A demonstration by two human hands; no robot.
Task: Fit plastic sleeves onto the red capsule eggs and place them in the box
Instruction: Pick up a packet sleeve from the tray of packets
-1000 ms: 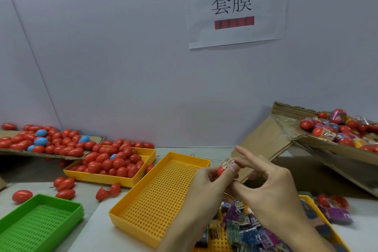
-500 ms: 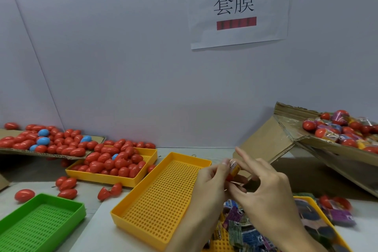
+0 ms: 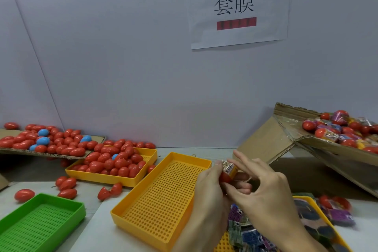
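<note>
Red capsule egg [image 3: 225, 178] sits pinched between both hands above the table's near edge, a printed plastic sleeve [image 3: 229, 168] partly over its upper end. The left hand [image 3: 208, 188] grips the egg's lower half; the right hand [image 3: 263, 188] pinches the sleeve with thumb and forefinger, other fingers spread. Judged step: seating the sleeve. Next it likely needs pulling down evenly, then a carry to the cardboard box [image 3: 286, 141] at the far right. Loose sleeves [image 3: 245, 231] lie beneath the hands; unsleeved eggs [image 3: 114, 161] fill the far-left tray.
</note>
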